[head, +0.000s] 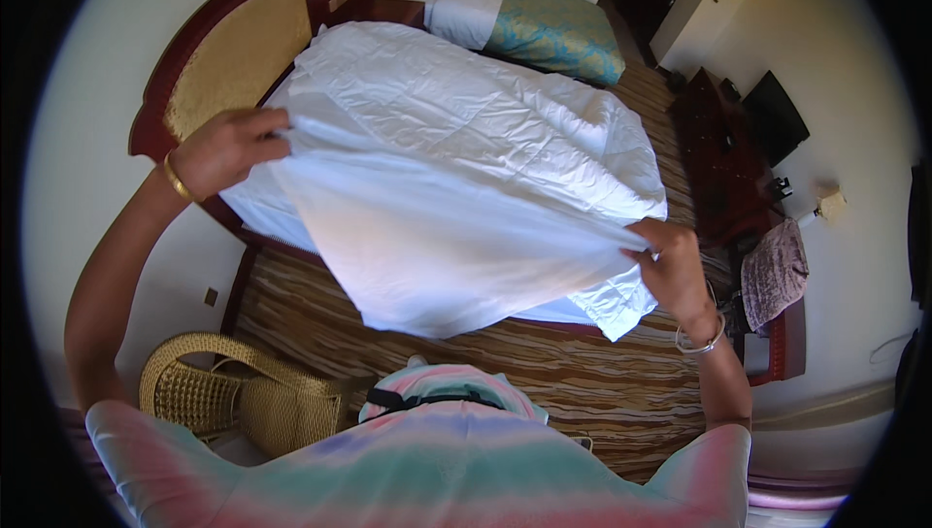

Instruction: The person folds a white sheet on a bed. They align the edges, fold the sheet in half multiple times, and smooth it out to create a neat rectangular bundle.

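Stretched between my two hands is a white sheet or cover (437, 237), its lower part hanging down toward the floor. My left hand (233, 146), with a gold bangle at the wrist, pinches one end near the padded headboard (240, 55). At the other end my right hand (668, 266) grips the cloth's edge, near the foot of the bed; bangles circle that wrist. A rumpled white quilt (480, 113) covers much of the bed behind the cloth. Part of the mattress side is hidden by the hanging fabric.
A wicker chair (287, 404) stands at my left on the striped carpet (582, 390). Beyond the nightstand (386, 12) is a second bed with a patterned runner (553, 29). Along the right wall are a dark desk (717, 164), a television (775, 119) and a cloth-draped chair (775, 277).
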`<state>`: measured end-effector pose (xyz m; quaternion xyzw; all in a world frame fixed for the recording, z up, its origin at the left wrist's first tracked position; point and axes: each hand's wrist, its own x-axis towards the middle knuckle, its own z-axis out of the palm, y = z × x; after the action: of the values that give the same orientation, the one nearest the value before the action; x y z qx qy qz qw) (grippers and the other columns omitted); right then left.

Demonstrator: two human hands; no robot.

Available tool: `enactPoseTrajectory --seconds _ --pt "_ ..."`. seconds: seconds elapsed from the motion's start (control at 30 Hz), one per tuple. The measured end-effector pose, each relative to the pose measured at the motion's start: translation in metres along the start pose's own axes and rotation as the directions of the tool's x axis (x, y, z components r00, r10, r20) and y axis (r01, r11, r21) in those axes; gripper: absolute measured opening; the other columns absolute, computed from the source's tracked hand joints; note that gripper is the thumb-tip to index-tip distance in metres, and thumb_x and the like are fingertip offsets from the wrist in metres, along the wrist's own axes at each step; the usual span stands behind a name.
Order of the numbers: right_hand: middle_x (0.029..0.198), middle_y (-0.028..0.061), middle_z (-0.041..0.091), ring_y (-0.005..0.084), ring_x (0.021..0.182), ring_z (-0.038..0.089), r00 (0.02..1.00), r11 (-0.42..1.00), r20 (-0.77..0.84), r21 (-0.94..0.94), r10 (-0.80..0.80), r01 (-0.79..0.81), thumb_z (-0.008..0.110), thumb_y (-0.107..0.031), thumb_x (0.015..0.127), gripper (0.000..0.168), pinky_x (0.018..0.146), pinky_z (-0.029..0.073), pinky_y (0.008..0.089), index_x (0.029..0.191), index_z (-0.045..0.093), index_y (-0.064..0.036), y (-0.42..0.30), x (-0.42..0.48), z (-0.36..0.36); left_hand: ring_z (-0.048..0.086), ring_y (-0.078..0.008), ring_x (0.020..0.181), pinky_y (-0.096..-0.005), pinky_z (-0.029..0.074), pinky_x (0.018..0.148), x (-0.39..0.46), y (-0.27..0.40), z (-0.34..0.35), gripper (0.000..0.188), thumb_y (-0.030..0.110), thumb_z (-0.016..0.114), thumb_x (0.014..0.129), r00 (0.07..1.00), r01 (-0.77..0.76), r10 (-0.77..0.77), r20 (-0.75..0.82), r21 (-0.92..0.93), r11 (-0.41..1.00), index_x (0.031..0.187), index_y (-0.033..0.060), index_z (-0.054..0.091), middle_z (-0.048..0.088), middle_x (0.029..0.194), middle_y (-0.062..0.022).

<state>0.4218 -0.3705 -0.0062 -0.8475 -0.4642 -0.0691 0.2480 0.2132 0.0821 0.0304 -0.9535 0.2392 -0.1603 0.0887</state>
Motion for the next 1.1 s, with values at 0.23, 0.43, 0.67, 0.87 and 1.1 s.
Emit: enactPoseTrajectory --seconds 0.23,0.43,0.67,0.87,1.1 --pt "0.075 0.0091 0.063 0.0305 0.064 0.061 0.995 0.991 0.019 0.09 -0.096 0.094 0.069 0.0 0.069 0.018 0.055 0.047 0.0364 0.086 0.067 -0.003 -0.034 0.04 0.031 0.058 -0.0262 0.074 -0.0365 0.051 0.061 -0.055 -0.033 -0.001 0.021 -0.009 0.06 0.057 0.99 0.101 -0.104 0.091 0.037 0.994 0.072 0.0022 0.05 0.051 0.086 -0.0101" --pt "0.076 0.0122 0.062 0.0315 0.066 0.06 0.97 0.953 0.066 0.214 -0.235 0.216 0.07 -0.001 0.069 0.018 0.056 0.046 0.037 0.086 0.065 0.0 -0.069 0.097 0.038 0.059 -0.0273 0.075 -0.0361 0.052 0.062 -0.091 -0.074 -0.015 0.02 -0.011 0.059 0.058 0.969 0.223 -0.234 0.075 0.129 0.966 0.071 0.0006 0.05 0.054 0.085 -0.0112" --pt "0.078 0.0159 0.062 0.0328 0.067 0.06 0.972 0.938 0.049 0.28 -0.228 0.206 0.071 -0.003 0.071 0.02 0.058 0.046 0.0366 0.088 0.064 0.004 -0.068 0.16 0.049 0.06 -0.0288 0.078 -0.0343 0.052 0.065 -0.086 -0.142 -0.026 0.018 -0.014 0.059 0.061 0.947 0.32 -0.319 -0.043 0.223 0.921 0.073 -0.0019 0.051 0.057 0.087 -0.0129" --pt "0.077 0.015 0.062 0.0331 0.069 0.06 0.985 0.954 0.074 0.269 -0.159 0.134 0.069 -0.008 0.075 0.018 0.06 0.046 0.0369 0.089 0.064 0.001 -0.034 0.217 0.092 0.059 -0.0305 0.081 -0.035 0.052 0.068 -0.051 -0.206 0.007 0.013 -0.012 0.057 0.067 0.943 0.315 -0.329 0.055 0.173 0.933 0.075 -0.0027 0.051 0.056 0.088 -0.0148" --pt "0.079 0.017 0.063 0.033 0.065 0.06 0.996 0.949 0.053 0.311 -0.078 0.058 0.071 -0.008 0.074 0.021 0.058 0.046 0.0364 0.091 0.065 0.002 0.04 0.333 0.162 0.06 -0.0311 0.087 -0.0362 0.052 0.073 -0.006 -0.305 0.087 0.019 -0.011 0.056 0.07 0.937 0.291 -0.315 0.153 0.157 0.944 0.085 0.001 0.055 0.056 0.094 -0.0126"
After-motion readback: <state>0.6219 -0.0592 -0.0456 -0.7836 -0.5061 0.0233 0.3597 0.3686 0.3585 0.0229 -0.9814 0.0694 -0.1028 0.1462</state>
